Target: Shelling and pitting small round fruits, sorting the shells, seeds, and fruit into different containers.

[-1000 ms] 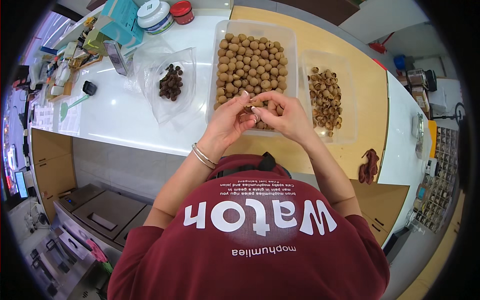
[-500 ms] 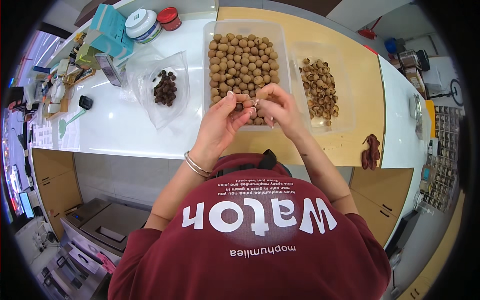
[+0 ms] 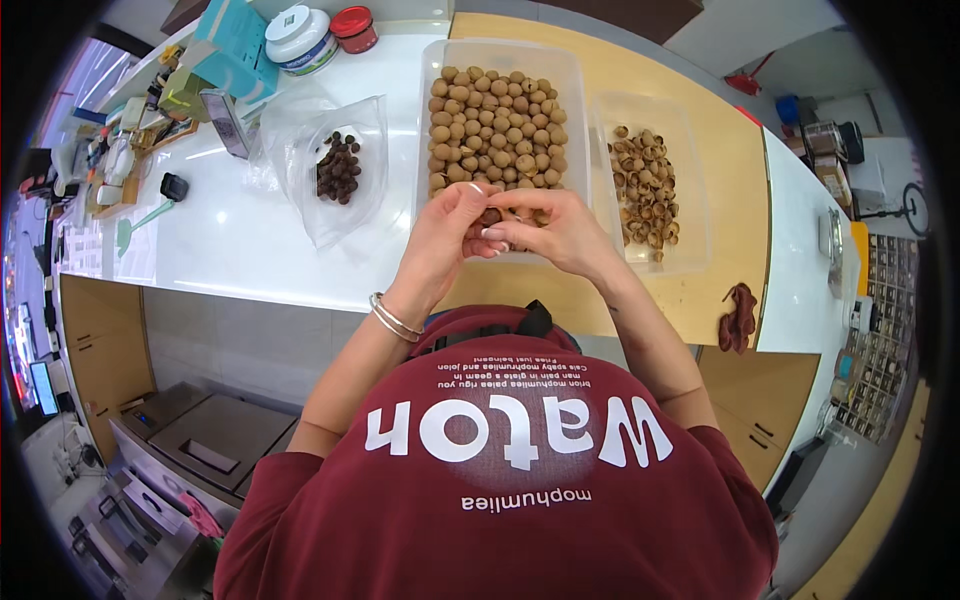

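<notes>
Right hand (image 3: 570, 232) moved in on left hand (image 3: 440, 230); both pinching a fruit (image 3: 491, 215), prob mid-peel, next needs gentle prying.

And here the surface (image 3: 230, 230) is stretching right across, glossy white on the left, turning pale wood-toned in the middle. On the white, a blue box (image 3: 235, 50), a white tub (image 3: 300, 40) and a red-lidded jar (image 3: 354, 30) are lining up at the back, while a phone (image 3: 225, 120) is leaning just in front. A dark-headed, green-handled tool (image 3: 174, 187) is lying further left; a plastic bag (image 3: 310, 215) is spreading out, carrying dark balls (image 3: 338, 170). Across the seam, a large clear bin (image 3: 427, 130) is sitting beside a clear tray (image 3: 700, 150), and a dark red bundle (image 3: 738, 318) is resting near the front right corner.
</notes>
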A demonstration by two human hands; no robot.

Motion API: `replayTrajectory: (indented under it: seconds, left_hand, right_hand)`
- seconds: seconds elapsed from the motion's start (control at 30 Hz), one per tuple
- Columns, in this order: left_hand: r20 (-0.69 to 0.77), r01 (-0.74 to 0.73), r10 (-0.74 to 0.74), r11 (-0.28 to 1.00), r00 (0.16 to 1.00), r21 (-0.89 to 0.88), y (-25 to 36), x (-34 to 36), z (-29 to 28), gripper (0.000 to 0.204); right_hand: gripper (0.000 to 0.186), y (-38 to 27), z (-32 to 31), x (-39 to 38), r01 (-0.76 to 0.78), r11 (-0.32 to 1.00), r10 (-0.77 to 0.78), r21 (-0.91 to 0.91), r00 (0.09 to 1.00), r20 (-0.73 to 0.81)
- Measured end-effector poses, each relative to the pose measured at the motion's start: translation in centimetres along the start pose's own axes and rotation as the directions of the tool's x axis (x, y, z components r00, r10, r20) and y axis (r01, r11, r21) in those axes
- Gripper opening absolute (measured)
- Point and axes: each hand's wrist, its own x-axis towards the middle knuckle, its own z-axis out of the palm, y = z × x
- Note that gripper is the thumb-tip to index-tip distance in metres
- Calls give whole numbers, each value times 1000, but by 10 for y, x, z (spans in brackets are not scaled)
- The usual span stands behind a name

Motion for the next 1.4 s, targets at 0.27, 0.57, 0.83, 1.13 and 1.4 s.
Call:
replayTrajectory:
  seconds: [0.27,0.57,0.83,1.13,1.4]
  left_hand:
    - [30,74,-73,996,997,-43,0,-1,-7,26]
    - [126,134,-111,972,986,-194,4,2,-3,20]
    - [177,92,-111,990,978,111,18,7,-6,23]
    - [176,118,-102,989,979,-88,9,11,-6,22]
    - [156,86,-87,996,984,17,10,2,-2,25]
  right_hand:
    - [26,-12,-10,4,167,949,-175,-266,985,-7]
    - [29,-4,-14,12,300,922,-312,-246,950,-14]
    - [30,-6,-26,12,35,999,-29,-34,989,147]
    - [33,-12,-17,4,134,976,-137,-173,991,-4]
    - [30,3,-14,-3,391,826,-447,-406,893,-50]
